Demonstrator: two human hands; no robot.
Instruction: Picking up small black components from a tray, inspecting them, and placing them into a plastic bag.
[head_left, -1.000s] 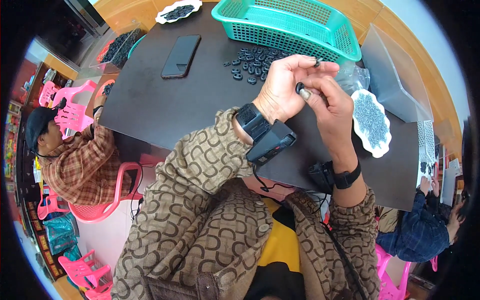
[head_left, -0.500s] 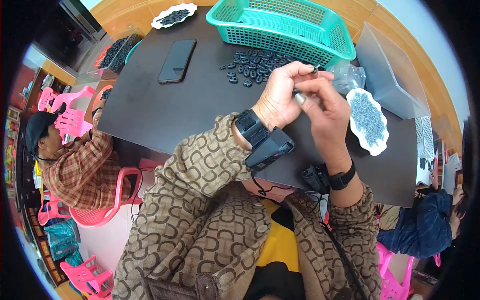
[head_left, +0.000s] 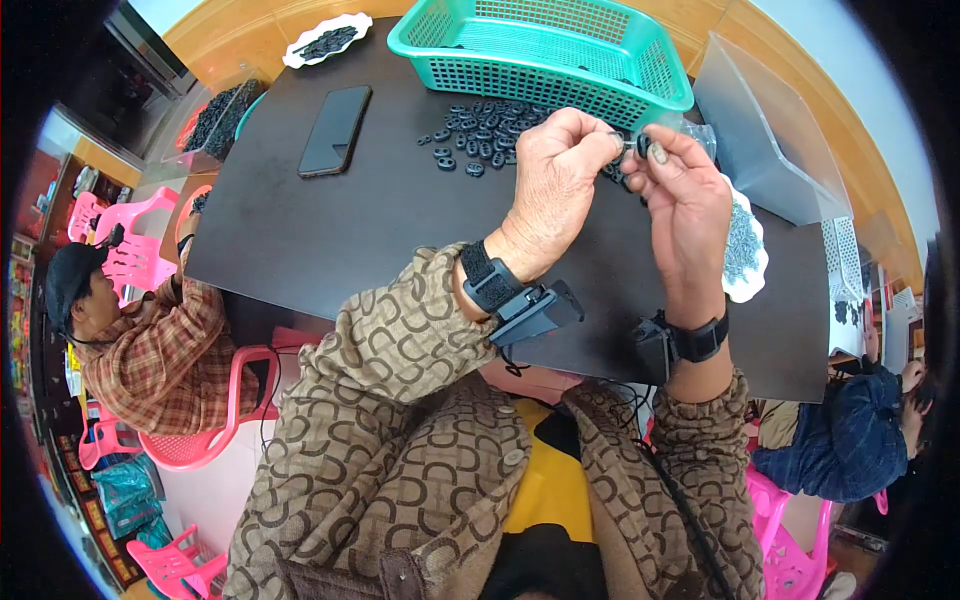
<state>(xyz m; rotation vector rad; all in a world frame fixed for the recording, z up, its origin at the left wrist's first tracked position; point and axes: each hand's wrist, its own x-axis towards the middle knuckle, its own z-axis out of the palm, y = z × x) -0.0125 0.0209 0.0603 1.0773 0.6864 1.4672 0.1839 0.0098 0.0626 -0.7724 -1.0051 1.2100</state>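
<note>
My left hand (head_left: pixel 560 185) is closed in a pinch, thumb against fingers, on a thin dark piece (head_left: pixel 628 143) whose kind I cannot make out. Close beside it, my right hand (head_left: pixel 690 200) pinches a small black plastic piece (head_left: pixel 643 146) between thumb and forefinger. The two held pieces meet or nearly meet; the fingers hide the rest. Behind my left hand lies a spread pile of black oval pieces with holes (head_left: pixel 487 130). A white scalloped dish (head_left: pixel 752 285) of small silvery metal parts sits beside my right wrist, partly covered by that hand.
A green plastic basket (head_left: pixel 540 80) stands at the back, with a clear plastic bin (head_left: pixel 765 140) to its right. A phone (head_left: pixel 335 132) lies on the left of the dark table (head_left: pixel 400 215). Another white dish (head_left: pixel 328 40) holds black parts. People sit at left and right.
My hands have shifted slightly apart, and the left has turned so its back faces up. The black piece in my right fingers now shows. The whole view has shifted a little.
</note>
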